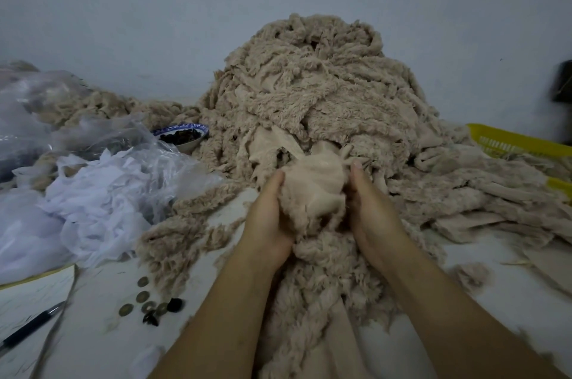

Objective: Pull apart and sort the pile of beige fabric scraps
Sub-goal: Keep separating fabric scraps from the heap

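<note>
A tall pile of beige fleecy fabric scraps (312, 84) rises against the wall at the centre of the table. At its foot I hold a bunched beige scrap (312, 190) between both hands. My left hand (267, 214) grips its left side, fingers curled into the cloth. My right hand (371, 211) grips its right side, thumb pointing up. Below the hands a long fleecy strip (328, 279) trails towards me. More flat beige strips (483, 199) spread out to the right.
White cloth (93, 202) and clear plastic bags (40, 106) lie at the left. A blue-rimmed bowl (182, 137) of dark pieces stands behind them. Coins and dark buttons (151, 304), a pen (31, 326) and paper lie front left. A yellow basket (520, 140) sits at the right.
</note>
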A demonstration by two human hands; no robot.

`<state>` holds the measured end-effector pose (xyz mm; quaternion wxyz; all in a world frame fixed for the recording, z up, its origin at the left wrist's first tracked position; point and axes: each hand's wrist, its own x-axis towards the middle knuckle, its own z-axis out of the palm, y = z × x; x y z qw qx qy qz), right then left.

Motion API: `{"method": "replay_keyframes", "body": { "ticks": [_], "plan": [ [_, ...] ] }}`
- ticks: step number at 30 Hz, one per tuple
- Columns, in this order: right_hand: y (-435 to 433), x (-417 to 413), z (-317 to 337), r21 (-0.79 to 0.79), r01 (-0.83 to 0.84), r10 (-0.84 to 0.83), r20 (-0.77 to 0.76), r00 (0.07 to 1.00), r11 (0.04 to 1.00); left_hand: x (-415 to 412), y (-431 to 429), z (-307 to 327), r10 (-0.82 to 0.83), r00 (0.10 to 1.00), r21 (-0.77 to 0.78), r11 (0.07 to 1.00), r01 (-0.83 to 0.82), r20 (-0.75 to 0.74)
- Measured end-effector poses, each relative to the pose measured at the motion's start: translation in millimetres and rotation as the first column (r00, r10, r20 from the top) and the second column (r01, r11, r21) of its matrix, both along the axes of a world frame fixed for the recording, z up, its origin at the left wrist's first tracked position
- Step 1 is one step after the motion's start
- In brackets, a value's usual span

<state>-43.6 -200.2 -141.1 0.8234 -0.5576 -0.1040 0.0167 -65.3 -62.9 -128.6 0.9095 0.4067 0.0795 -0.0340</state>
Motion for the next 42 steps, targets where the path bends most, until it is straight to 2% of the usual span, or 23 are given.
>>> {"method": "replay_keyframes", "body": {
  "ticks": [2, 4, 6, 8, 9, 10, 12, 13, 14, 16, 18, 19, 20, 22, 25, 27, 29, 31, 34, 36, 38, 40, 42],
  "plan": [
    [1, -4, -1, -0.213, -0.111, 0.122, 0.04, 0.992, 0.971, 1, 5, 1, -0.006, 0.999, -0.133, 0.991, 0.012, 0.049],
    [5, -9, -3, -0.535, -0.091, 0.165, 0.092, 0.982, 0.84, 3, 11, 1, 0.042, 0.995, -0.262, 0.965, -0.016, 0.093],
    [6, -10, -9, -0.723, 0.005, 0.173, 0.171, 0.97, 0.69, 6, 18, 1, 0.103, 0.986, -0.382, 0.923, -0.047, 0.127],
    [4, -8, -11, -0.772, 0.059, 0.182, 0.222, 0.958, 0.632, 9, 26, 0, 0.143, 0.978, -0.456, 0.888, -0.06, 0.151],
    [2, -7, -10, -0.761, 0.055, 0.178, 0.221, 0.959, 0.646, 11, 29, 0, 0.164, 0.973, -0.467, 0.882, -0.071, 0.162],
    [1, -8, -7, -0.717, 0.034, 0.156, 0.198, 0.968, 0.696, 13, 32, 0, 0.188, 0.967, -0.474, 0.876, -0.086, 0.172],
    [-3, -8, 0, -0.488, -0.022, 0.073, 0.085, 0.994, 0.873, 16, 34, 0, 0.223, 0.955, -0.487, 0.867, -0.102, 0.196],
    [-5, -6, 1, -0.336, -0.05, 0.056, 0.008, 0.998, 0.94, 16, 31, 0, 0.221, 0.953, -0.434, 0.894, -0.113, 0.206],
    [-7, -6, 5, -0.199, -0.068, 0.057, -0.063, 0.996, 0.978, 15, 27, 0, 0.188, 0.959, -0.313, 0.943, -0.115, 0.213],
    [-8, -4, 9, -0.067, -0.057, 0.047, -0.14, 0.989, 0.996, 10, 14, -1, 0.048, 0.979, 0.045, 0.997, -0.058, 0.198],
    [-6, -4, 8, -0.107, -0.029, 0.015, -0.136, 0.991, 0.994, 3, 2, -5, -0.155, 0.971, 0.379, 0.922, 0.077, 0.182],
    [-5, -2, 5, -0.174, -0.007, -0.012, -0.108, 0.994, 0.985, 1, -4, -8, -0.24, 0.954, 0.488, 0.864, 0.127, 0.177],
    [-5, -3, 4, -0.253, 0.007, -0.025, -0.071, 0.997, 0.968, 0, -7, -11, -0.286, 0.943, 0.556, 0.817, 0.149, 0.169],
    [-5, -4, 2, -0.419, 0.019, -0.019, 0.004, 1.0, 0.908, -1, -9, -14, -0.237, 0.959, 0.594, 0.798, 0.101, 0.155],
    [-2, -7, 1, -0.644, 0.114, -0.019, 0.153, 0.988, 0.756, 2, -8, -14, -0.073, 0.988, 0.517, 0.856, -0.009, 0.138],
    [2, -11, -1, -0.739, 0.09, 0.079, 0.19, 0.979, 0.667, 3, -6, -10, 0.029, 0.985, 0.414, 0.905, -0.098, 0.168],
    [3, -11, -4, -0.802, 0.01, 0.167, 0.137, 0.976, 0.598, 3, -2, -4, 0.095, 0.963, 0.197, 0.969, -0.147, 0.251],
    [1, -10, -4, -0.819, 0.014, 0.179, 0.142, 0.974, 0.574, 6, 8, 3, 0.184, 0.95, -0.062, 0.983, -0.173, 0.253],
    [-3, -7, 0, -0.788, 0.212, 0.025, 0.276, 0.961, 0.578, 9, 25, 3, 0.266, 0.942, -0.329, 0.925, -0.19, 0.206],
    [-8, -3, 1, -0.664, 0.349, -0.169, 0.321, 0.932, 0.662, 10, 33, 1, 0.296, 0.943, -0.392, 0.894, -0.216, 0.155],
    [-13, -1, 4, -0.49, 0.405, -0.299, 0.282, 0.912, 0.772, 11, 35, 0, 0.297, 0.947, -0.407, 0.886, -0.224, 0.126],
    [-16, -4, 6, -0.428, 0.406, -0.31, 0.277, 0.909, 0.808, 14, 33, -2, 0.252, 0.96, -0.401, 0.897, -0.185, 0.121],
    [-13, -6, 6, -0.449, 0.361, -0.242, 0.302, 0.922, 0.817, 14, 28, -2, 0.216, 0.971, -0.384, 0.909, -0.16, 0.106]
  ]
}}
